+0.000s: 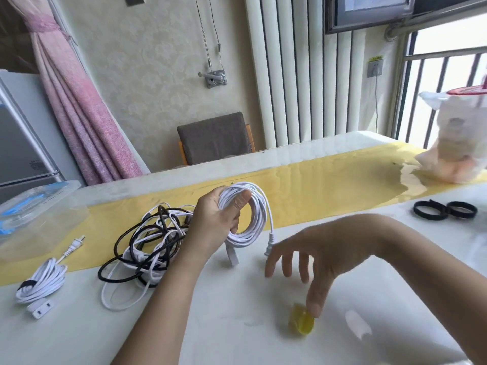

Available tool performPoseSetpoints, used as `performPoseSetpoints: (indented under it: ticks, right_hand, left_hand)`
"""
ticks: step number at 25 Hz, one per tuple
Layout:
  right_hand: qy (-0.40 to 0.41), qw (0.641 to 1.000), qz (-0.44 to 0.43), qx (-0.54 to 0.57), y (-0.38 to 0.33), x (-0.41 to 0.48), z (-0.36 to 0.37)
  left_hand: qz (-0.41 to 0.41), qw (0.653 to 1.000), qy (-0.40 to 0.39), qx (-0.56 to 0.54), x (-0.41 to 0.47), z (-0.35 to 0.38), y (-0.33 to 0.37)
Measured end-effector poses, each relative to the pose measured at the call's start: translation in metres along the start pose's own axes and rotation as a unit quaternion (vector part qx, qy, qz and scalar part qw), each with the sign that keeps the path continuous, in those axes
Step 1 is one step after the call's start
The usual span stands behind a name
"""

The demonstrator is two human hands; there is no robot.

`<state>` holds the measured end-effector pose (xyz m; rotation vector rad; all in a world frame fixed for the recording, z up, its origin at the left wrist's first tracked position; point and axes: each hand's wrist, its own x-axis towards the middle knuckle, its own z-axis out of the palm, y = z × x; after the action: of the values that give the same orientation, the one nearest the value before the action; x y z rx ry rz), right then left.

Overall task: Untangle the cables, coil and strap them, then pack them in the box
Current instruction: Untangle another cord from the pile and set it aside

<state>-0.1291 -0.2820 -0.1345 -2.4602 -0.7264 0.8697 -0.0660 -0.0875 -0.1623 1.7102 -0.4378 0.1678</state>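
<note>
I see the coiled white cable (253,219) gripped in the left hand (218,219), raised just above the table (237,338). The thumb (241,200) presses across the top of the loops and the other fingers curl through the ring from behind. The coil's plug (270,243) dangles from its right side, just beside the right hand's fingertips (268,270), though I cannot tell if they touch. The left forearm comes up from the bottom edge with the wrist turned so the palm faces right.

The right hand (316,254) holds nothing: its fingers are spread, loosely bent and pointing down at the table, with the forearm reaching in from the right. Its thumb tip sits at a small yellow object (301,322) lying on the table.

Left of the held coil, touching the left wrist, lies a tangle of black and white cables (150,246). Further left rests a white cable bundle (42,283), already bound with a black strap. The clear plastic box (39,206) stands at the far left edge, and two black looped straps (445,209) lie well apart on the right
</note>
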Motion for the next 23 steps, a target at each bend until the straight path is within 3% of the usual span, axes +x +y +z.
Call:
performPoseSetpoints:
  ticks: [4,6,9,12,14,18,23]
  right_hand:
    - [0.002,0.999,-0.051,0.012,-0.001,0.008,0.024]
    - [0.026,0.993,-0.080,0.085,0.002,0.010,0.023]
    - [0.129,0.952,-0.154,0.229,0.008,0.010,0.003]
    - [0.256,0.910,-0.164,0.283,0.007,0.018,-0.021]
    - [0.299,0.891,-0.163,0.301,0.003,0.030,-0.033]
    - [0.331,0.866,-0.176,0.331,-0.010,0.056,-0.042]
    - [0.349,0.847,-0.185,0.355,-0.006,0.072,-0.040]
  left_hand:
    - [-0.022,1.000,0.007,-0.018,0.000,0.000,-0.003]
    - [-0.034,0.999,0.015,-0.029,0.000,-0.001,-0.005]
    - [-0.046,0.998,0.030,-0.039,0.001,-0.002,-0.007]
    - [-0.081,0.993,0.037,-0.076,0.001,-0.002,-0.002]
    - [-0.097,0.989,0.016,-0.111,0.000,-0.002,0.001]
    - [-0.059,0.985,-0.041,-0.158,0.002,-0.009,-0.005]
    - [-0.054,0.986,-0.026,-0.154,0.001,-0.013,0.003]
